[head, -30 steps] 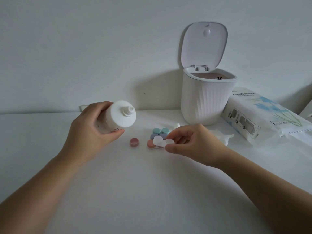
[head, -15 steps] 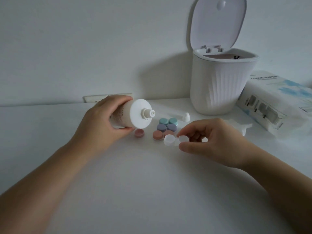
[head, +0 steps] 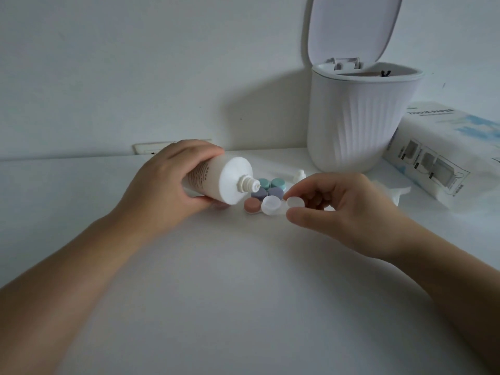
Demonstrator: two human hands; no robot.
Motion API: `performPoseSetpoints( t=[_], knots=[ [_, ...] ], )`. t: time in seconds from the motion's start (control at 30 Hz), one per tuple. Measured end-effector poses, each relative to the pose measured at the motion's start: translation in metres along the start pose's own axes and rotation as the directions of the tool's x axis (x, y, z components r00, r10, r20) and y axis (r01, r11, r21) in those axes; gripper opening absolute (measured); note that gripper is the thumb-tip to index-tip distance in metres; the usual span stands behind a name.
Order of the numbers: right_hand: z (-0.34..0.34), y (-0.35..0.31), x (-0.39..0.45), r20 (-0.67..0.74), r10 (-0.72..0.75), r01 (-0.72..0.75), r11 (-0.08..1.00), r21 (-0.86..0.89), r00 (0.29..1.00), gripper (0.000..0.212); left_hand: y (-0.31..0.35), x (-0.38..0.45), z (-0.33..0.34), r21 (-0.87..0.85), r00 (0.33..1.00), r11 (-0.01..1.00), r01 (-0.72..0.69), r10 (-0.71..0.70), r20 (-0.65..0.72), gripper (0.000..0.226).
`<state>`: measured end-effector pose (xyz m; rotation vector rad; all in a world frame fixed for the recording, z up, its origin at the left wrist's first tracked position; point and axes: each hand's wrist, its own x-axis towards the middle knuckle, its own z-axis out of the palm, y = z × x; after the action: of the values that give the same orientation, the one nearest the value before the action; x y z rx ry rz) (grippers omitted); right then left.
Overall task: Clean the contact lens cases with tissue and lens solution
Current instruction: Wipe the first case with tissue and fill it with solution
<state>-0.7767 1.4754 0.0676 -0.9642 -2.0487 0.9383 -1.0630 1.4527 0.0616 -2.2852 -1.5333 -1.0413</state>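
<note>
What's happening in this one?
A person's left hand holds a white plastic solution bottle tipped sideways, its uncapped nozzle aimed at a translucent white lens case pinched by the right hand. Coloured round caps lie behind on the white table. No liquid is visible yet.

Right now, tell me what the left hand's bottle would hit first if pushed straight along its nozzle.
Probably the clear lens case held by the right hand; depth is unclear.
</note>
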Motion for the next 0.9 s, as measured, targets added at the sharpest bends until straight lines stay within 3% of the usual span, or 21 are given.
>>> performPoseSetpoints(
  t=[0.4,0.9],
  knots=[
    [0.002,0.0039,0.0006,0.027,0.01,-0.01,1.0,-0.007,1.0,0.023,0.0013,0.0018,0.0024,0.081,0.997,0.994,-0.075,0.077,-0.027,0.066],
    [0.0022,0.0026,0.0004,0.05,-0.008,0.01,0.999,-0.045,0.999,0.015,0.001,0.0065,0.0016,0.138,0.985,0.978,-0.154,0.163,-0.058,0.065]
  ],
)
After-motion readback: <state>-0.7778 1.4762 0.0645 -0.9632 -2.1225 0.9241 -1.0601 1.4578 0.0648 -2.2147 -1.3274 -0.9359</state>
